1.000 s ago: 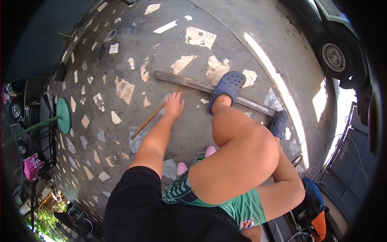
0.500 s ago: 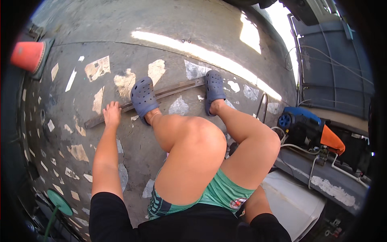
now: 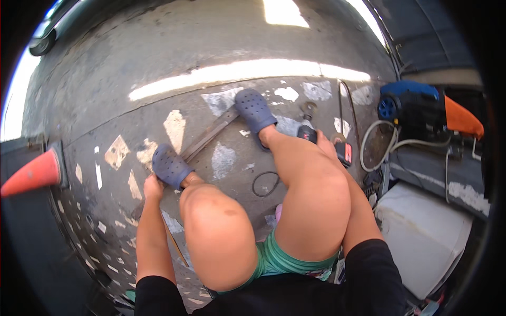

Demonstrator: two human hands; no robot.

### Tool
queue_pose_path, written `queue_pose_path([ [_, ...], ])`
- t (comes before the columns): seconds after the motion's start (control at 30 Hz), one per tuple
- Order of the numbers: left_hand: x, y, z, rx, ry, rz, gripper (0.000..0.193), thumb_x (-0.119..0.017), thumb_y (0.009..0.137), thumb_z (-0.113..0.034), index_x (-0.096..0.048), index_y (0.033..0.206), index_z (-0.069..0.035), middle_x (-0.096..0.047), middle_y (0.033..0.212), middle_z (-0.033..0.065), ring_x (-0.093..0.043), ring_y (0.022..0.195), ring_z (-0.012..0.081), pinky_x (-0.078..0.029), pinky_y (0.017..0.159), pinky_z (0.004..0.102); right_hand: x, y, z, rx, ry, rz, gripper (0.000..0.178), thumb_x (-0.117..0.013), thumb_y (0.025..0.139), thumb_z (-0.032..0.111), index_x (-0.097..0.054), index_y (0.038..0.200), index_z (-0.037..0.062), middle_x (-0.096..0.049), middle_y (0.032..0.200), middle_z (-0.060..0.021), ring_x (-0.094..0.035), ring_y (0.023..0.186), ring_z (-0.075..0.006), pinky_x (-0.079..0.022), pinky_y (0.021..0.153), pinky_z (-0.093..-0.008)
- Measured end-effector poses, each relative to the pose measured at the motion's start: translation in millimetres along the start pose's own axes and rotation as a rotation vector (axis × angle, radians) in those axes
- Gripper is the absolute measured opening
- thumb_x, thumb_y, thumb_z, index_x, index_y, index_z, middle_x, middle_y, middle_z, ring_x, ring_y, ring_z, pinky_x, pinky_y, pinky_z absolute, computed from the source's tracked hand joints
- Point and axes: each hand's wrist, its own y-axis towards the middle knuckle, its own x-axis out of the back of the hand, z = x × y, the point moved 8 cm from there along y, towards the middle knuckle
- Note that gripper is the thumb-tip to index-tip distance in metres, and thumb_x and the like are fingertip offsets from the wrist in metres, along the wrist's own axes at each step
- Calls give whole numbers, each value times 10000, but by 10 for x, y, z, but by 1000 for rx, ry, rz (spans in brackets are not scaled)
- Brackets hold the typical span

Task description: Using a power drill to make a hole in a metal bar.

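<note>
A long narrow metal bar [image 3: 206, 138] lies slantwise on the floor, its far end under my right clog [image 3: 254, 109]. My left clog [image 3: 171, 165] rests across its nearer part. Beside that clog, my left hand [image 3: 153, 187] is closed on the bar's near end, its fingers partly hidden. My right hand [image 3: 326, 145], beyond my right knee, grips a black cordless angle grinder [image 3: 307, 132] with a red-and-black battery [image 3: 344, 152]. A round disc [image 3: 309, 108] shows at the grinder's far end, above the floor; my knee and leg hide part of the arm.
To the right stand a blue-and-black wheeled machine [image 3: 408, 100] with a pale hose [image 3: 363, 150] and a white box [image 3: 421, 231]. An orange cone [image 3: 34, 173] is at the left. A dark cord loop [image 3: 265, 184] lies between my feet.
My right hand, hidden before, now shows holding the grinder right of my right foot. My left hand remains at the bar's near end. The view has swung, and my knees are farther apart.
</note>
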Motion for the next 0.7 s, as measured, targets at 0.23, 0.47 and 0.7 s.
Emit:
queue_pose_path([
  [0.23, 15, -26, -171, -145, -31, -50, 424, -728, 781, 8, -697, 1198, -60, -683, 1225, 205, -658, 1139, 441, -537, 970, 509, -321, 193, 241, 25, -66, 15, 615, -621, 922, 154, -419, 1499, 85, -594, 1318, -230, -572, 1279, -418, -452, 1055, -532],
  [0.47, 22, 117, -112, -114, -50, -50, 446, -742, 727, 75, -718, 1156, -43, -705, 1183, 212, -658, 1129, 459, -534, 950, 515, 30, -735, -74, 238, 301, -391, 402, -621, 879, -3, -594, 1274, 64, -599, 1191, -180, -587, 1162, -389, -477, 1001, -475],
  [0.7, 222, 586, -68, -226, 207, -1, 252, -635, 931, -212, -711, 1122, -65, -692, 1143, 230, -682, 1023, 477, -541, 890, 544, -1016, -2556, -1292, -323, 316, 93, 376, -716, 836, 111, -625, 1192, 29, -662, 1086, -201, -664, 1037, -429, -546, 920, -498],
])
